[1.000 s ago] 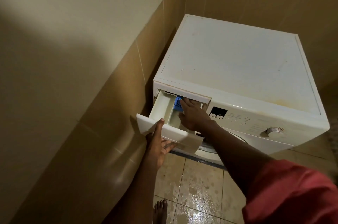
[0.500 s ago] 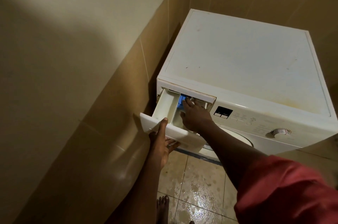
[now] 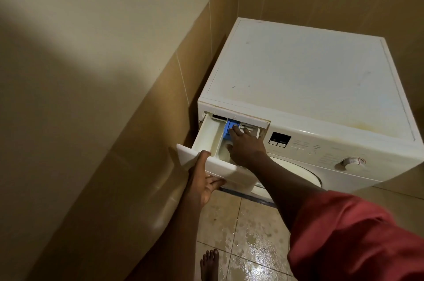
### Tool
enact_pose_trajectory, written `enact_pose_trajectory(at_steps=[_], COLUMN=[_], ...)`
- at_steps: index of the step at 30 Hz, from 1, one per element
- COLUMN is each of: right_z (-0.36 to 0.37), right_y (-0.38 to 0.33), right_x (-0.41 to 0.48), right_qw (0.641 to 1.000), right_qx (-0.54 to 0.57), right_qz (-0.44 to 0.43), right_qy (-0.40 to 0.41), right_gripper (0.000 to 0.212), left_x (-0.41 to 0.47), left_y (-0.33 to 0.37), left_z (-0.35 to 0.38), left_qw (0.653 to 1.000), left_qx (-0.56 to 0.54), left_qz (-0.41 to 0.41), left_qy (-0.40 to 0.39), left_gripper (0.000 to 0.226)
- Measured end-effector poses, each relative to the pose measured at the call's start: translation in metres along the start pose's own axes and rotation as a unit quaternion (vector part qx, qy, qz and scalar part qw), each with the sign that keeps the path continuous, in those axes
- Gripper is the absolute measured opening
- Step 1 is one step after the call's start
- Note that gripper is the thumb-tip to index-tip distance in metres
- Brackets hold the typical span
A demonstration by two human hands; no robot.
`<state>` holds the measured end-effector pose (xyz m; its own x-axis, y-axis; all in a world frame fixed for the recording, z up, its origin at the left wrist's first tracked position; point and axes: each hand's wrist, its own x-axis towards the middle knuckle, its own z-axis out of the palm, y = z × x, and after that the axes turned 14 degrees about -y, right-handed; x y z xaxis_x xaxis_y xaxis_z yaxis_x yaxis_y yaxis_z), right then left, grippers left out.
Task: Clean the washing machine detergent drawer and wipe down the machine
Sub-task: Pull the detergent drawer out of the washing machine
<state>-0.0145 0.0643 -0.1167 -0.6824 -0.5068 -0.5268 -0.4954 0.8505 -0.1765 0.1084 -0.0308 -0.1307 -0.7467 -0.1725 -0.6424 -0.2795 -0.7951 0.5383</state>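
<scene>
At the white washing machine's (image 3: 309, 88) near-left corner, I'm cupping the pulled-out white plastic detergent drawer (image 3: 206, 137) underneath with my left hand (image 3: 203, 182), right hand (image 3: 246, 146) pressing spread fingers onto its blue insert (image 3: 229, 128).

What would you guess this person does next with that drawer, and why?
Probably press the blue tab down and slide the drawer out. The drawer is pulled far out of the washing machine, the left hand holds its front panel from below, and the right hand has fingertips on that tab.
</scene>
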Motion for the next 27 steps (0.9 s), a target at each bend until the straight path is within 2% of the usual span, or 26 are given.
enact_pose_trajectory(at_steps=[8,12,13,16,17,18,20,23,27], right_z=[0.020,0.038,0.043,0.049,0.048,0.045,0.038,0.026,0.015], right_y=[-0.010,-0.011,-0.010,0.001,0.007,0.015,0.034,0.064,0.101], right_x=[-0.027,-0.057,-0.067,-0.096,-0.104,-0.114,-0.134,-0.164,-0.217], right_qw=[0.999,0.998,0.997,0.995,0.993,0.989,0.978,0.962,0.943], right_qx=[0.031,0.058,0.066,0.083,0.092,0.106,0.143,0.170,0.182], right_qz=[-0.020,-0.020,-0.022,-0.029,-0.030,-0.028,-0.014,0.041,0.107], right_qy=[-0.025,-0.029,-0.020,0.037,0.068,0.099,0.154,0.210,0.257], right_gripper=[0.060,0.058,0.057,0.050,0.046,0.040,0.032,0.032,0.042], left_x=[-0.033,-0.060,-0.067,-0.083,-0.086,-0.091,-0.100,-0.106,-0.114], left_y=[-0.010,-0.012,-0.013,-0.015,-0.016,-0.016,-0.017,-0.023,-0.039], left_z=[-0.021,-0.032,-0.033,-0.027,-0.023,-0.015,0.003,0.023,0.054], left_qw=[0.999,0.996,0.994,0.981,0.978,0.977,0.975,0.965,0.948], left_qx=[0.030,0.088,0.105,0.187,0.202,0.204,0.207,0.234,0.267], left_qz=[0.008,-0.028,-0.038,-0.046,-0.046,-0.054,-0.074,-0.091,-0.096], left_qy=[0.007,-0.003,-0.004,-0.030,-0.032,-0.031,-0.041,-0.074,-0.147], left_gripper=[0.063,0.079,0.075,0.025,0.017,0.018,0.042,0.065,0.068])
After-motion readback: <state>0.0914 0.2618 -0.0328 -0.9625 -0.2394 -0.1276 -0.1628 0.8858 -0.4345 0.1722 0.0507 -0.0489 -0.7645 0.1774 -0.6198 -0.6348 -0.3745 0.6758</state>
